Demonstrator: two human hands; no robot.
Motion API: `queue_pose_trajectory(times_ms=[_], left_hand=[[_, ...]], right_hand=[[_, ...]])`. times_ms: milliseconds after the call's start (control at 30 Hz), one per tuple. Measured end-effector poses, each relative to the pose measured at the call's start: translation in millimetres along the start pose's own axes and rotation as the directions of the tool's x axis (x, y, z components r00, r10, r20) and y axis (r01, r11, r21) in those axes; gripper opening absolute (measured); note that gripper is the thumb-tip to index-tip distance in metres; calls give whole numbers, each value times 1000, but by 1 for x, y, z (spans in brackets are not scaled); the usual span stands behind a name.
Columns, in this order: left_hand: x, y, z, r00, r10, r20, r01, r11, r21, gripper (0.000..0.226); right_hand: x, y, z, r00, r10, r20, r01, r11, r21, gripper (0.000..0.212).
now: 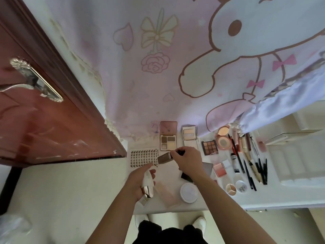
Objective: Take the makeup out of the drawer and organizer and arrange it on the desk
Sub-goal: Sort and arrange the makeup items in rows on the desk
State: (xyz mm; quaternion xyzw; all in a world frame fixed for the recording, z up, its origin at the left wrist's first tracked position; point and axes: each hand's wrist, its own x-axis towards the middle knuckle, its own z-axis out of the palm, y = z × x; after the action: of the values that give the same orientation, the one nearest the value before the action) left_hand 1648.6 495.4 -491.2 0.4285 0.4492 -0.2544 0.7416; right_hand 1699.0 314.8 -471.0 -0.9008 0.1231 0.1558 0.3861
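At lower centre I see the left hand [139,181] wrapped around a white tube [147,178] with a gold cap. Just above it, the right hand [187,162] pinches a brown rectangular tube [164,157] over the tabletop [274,194], below an open palette [168,140].

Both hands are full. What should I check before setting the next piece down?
1. Left hand grips white tube: ok.
2. Right hand pinches taupe case: ok.
3. Case clear of lash tray: not ok, overlaps its right edge in view.
4. Free desk spot under the hands: cannot tell, hidden.
5. Round white jar fully on the desk: ok.
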Motion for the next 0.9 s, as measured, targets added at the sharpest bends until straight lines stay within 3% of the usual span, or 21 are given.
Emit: queue_pose_trajectory(times_ms=[67,233,433,567,667,733,800,900], left_hand=[[5,2,-8,999,-19,-29,17,997,-71,8],[7,8,-30,1000,-21,-23,16,981,-192,15],[6,11,-49,1000,-8,0,7,951,-308,36],[3,12,-55,1000,-2,-25,-4,970,-242,40],[3,13,-59,999,-8,-43,-4,966,-259,43],[1,12,-59,999,-1,-52,-14,961,-275,40],[-2,11,-59,998,28,-62,-43,967,-251,32],[-10,6,-59,996,82,-39,-89,973,-213,30]], right_hand=[[11,2,4,999,-34,-37,28,988,-151,25],[31,11,18,999,-47,-1,44,945,-325,20],[26,17,28,989,-151,3,136,880,-455,42],[-2,9,25,951,-288,-116,238,916,-324,28],[-24,14,40,916,-399,27,394,889,-232,22],[-29,26,58,911,-378,163,409,880,-243,23],[-24,40,75,933,-266,244,332,897,-292,31],[-11,53,88,955,-147,257,237,899,-367,42]])
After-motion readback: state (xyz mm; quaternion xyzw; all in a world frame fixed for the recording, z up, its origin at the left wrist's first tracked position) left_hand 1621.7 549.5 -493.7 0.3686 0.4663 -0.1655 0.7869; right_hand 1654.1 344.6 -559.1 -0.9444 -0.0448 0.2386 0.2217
